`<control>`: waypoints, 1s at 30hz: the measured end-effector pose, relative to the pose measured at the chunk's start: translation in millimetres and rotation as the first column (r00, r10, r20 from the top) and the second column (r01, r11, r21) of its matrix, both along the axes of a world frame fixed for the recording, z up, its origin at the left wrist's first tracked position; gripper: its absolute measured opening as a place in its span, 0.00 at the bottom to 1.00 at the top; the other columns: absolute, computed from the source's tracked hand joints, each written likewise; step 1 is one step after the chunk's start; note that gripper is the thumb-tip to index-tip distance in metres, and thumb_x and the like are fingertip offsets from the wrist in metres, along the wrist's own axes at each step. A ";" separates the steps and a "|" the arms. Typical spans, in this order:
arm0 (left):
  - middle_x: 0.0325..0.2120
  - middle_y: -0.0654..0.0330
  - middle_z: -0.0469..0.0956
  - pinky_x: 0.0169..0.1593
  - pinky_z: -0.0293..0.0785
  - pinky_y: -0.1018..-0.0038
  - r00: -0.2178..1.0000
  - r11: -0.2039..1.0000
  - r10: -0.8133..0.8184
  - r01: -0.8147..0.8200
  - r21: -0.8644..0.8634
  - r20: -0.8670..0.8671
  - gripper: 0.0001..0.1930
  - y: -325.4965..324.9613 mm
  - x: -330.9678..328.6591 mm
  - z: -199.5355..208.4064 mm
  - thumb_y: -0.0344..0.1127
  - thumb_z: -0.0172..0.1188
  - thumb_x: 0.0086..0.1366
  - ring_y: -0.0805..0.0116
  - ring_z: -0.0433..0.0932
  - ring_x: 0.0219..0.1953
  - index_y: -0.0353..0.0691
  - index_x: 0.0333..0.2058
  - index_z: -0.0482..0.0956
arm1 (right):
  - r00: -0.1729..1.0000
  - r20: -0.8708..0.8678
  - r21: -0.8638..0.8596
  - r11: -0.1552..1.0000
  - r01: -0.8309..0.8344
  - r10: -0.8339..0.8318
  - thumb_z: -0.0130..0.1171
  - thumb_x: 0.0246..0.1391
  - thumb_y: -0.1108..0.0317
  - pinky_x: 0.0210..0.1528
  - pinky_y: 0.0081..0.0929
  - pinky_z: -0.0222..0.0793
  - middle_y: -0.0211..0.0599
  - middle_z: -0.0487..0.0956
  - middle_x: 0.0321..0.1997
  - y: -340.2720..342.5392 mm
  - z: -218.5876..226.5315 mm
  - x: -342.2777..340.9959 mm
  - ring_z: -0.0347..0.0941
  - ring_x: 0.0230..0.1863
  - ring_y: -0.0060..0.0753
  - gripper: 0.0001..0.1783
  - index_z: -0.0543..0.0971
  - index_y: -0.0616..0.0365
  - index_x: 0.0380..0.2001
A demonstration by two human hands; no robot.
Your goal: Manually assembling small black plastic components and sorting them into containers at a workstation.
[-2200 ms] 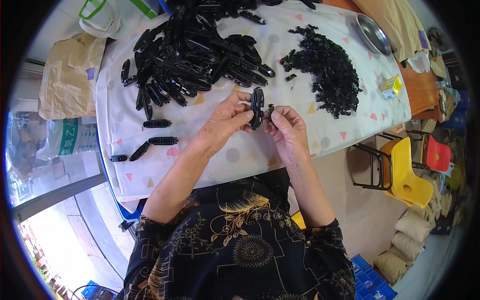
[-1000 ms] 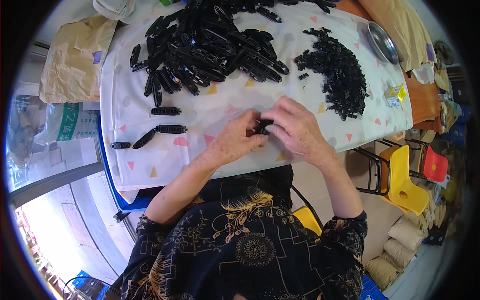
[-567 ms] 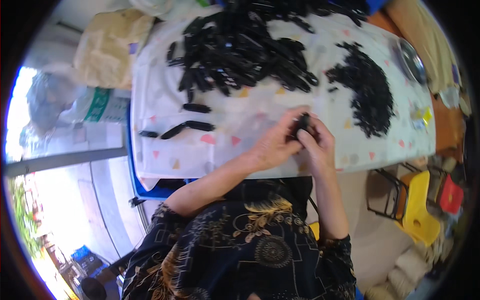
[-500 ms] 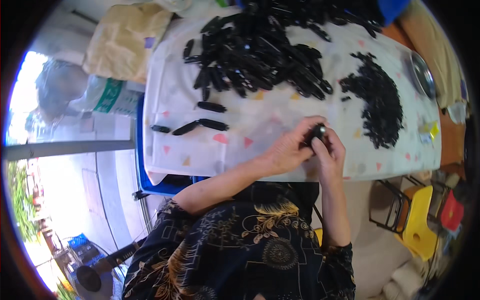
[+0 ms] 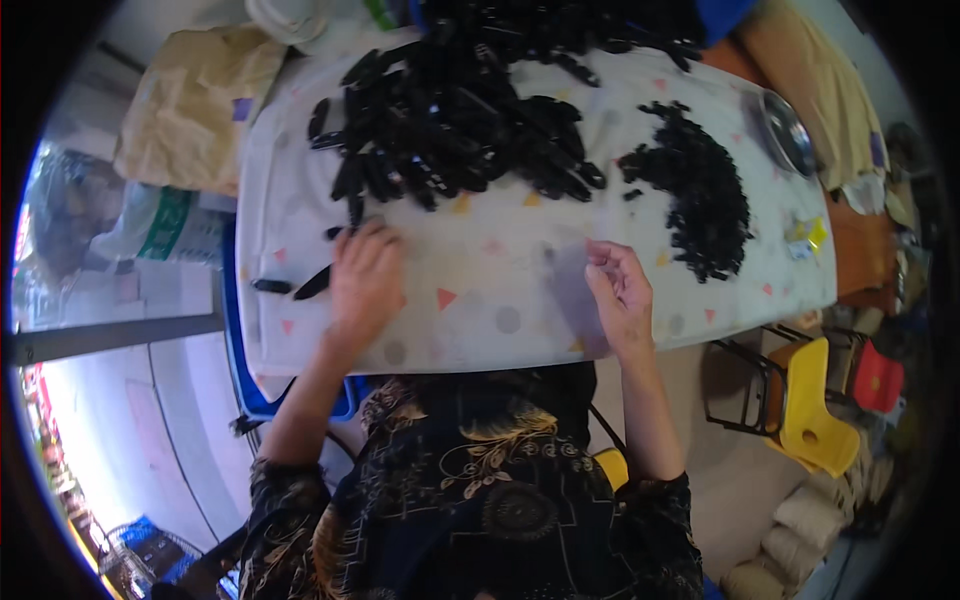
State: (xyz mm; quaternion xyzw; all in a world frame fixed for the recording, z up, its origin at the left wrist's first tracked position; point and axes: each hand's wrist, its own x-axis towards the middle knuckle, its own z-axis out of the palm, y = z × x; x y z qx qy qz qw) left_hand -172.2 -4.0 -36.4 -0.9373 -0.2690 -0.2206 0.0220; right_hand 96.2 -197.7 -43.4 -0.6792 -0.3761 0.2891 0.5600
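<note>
My left hand point(image 5: 368, 285) reaches over a few long black pieces near the table's left side, fingers stretched forward and slightly blurred. It covers most of the pieces beneath, and a dark tip point(image 5: 333, 233) shows beside its fingers. Next to it lie a slim black piece point(image 5: 312, 284) and a shorter dark piece point(image 5: 271, 286). Above the table my right hand point(image 5: 625, 290) is half curled, thumb apart from the forefinger; nothing plainly shows in it. Beyond both hands spreads a heap of long glossy black pieces point(image 5: 440, 130).
A crescent of small black pieces point(image 5: 705, 205) lies right on the patterned tablecloth point(image 5: 480, 325). Behind it are a round metal dish point(image 5: 788, 135) and a small yellow packet point(image 5: 806, 238). A brown paper bag point(image 5: 195, 110) stands far left; a yellow chair point(image 5: 812, 410) stands right.
My hands have parted. The left has swung left over the laid-out pieces; the right stays near where both held a dark piece. The whole view has shifted a little.
</note>
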 end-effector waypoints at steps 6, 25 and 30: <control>0.39 0.56 0.73 0.52 0.61 0.60 0.977 0.976 0.213 -0.213 -0.051 0.005 0.10 48.4 -76.5 6.5 0.26 0.54 0.53 0.54 0.70 0.46 0.40 0.36 0.74 | 0.699 0.698 0.015 0.979 0.203 -0.156 0.57 0.49 0.80 0.34 0.26 0.70 0.39 0.72 0.39 22.0 8.3 63.7 0.73 0.35 0.36 0.16 0.74 0.58 0.43; 0.35 0.50 0.76 0.41 0.71 0.56 0.936 0.837 0.352 -0.321 -0.444 -0.014 0.19 70.8 -2.1 19.3 0.33 0.59 0.56 0.44 0.75 0.37 0.41 0.46 0.67 | 0.472 0.874 -0.142 0.990 0.013 0.119 0.55 0.51 0.77 0.35 0.32 0.68 0.42 0.72 0.34 54.9 14.0 103.4 0.72 0.31 0.45 0.07 0.73 0.61 0.36; 0.39 0.57 0.77 0.38 0.75 0.72 0.794 0.349 0.445 0.271 -0.897 0.413 0.18 57.4 -7.8 -5.4 0.28 0.54 0.62 0.64 0.78 0.37 0.37 0.52 0.67 | 0.989 0.079 -0.005 0.992 0.129 -0.128 0.57 0.57 0.71 0.31 0.14 0.66 0.25 0.76 0.27 44.8 -2.7 84.8 0.70 0.28 0.14 0.03 0.76 0.59 0.34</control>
